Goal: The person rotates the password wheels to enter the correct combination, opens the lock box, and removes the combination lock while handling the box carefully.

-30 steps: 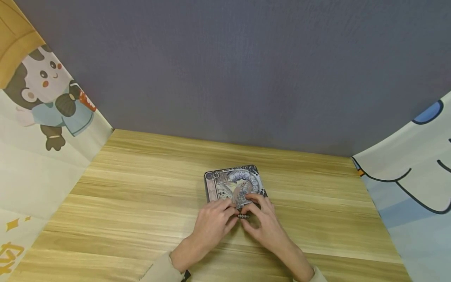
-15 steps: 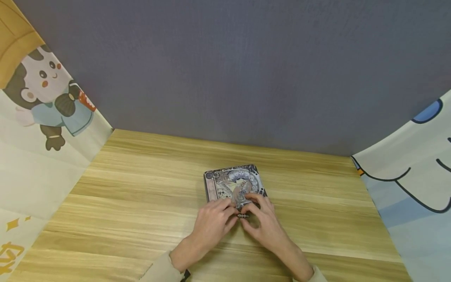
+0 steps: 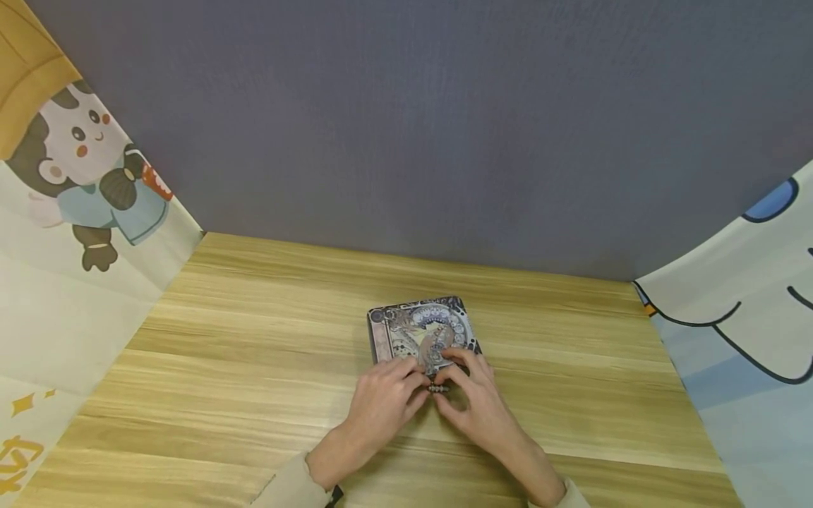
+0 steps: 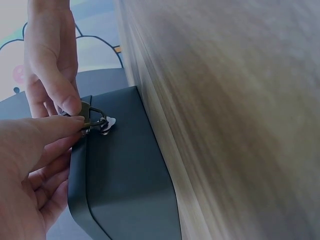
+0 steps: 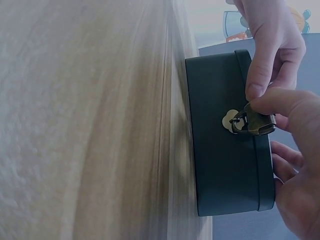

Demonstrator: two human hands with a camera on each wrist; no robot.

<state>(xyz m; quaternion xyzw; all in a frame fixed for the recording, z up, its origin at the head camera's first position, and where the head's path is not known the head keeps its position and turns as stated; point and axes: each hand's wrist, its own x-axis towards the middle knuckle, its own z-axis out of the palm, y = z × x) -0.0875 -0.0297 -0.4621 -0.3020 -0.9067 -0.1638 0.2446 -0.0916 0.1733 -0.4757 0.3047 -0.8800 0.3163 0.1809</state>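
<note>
Together, the left hand [image 3: 384, 396] and right hand [image 3: 476, 403] pinch a padlock [image 5: 261, 121]; just beyond their fingertips [image 5: 255, 91] is the metal clasp [image 5: 226, 121] on a dark box [image 5: 225, 172].

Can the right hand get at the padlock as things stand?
Looks like yes: the right hand is touching the padlock at the front of the box. The left hand is on it too, so room may be tight, but it doesn't seem to block access.
</note>
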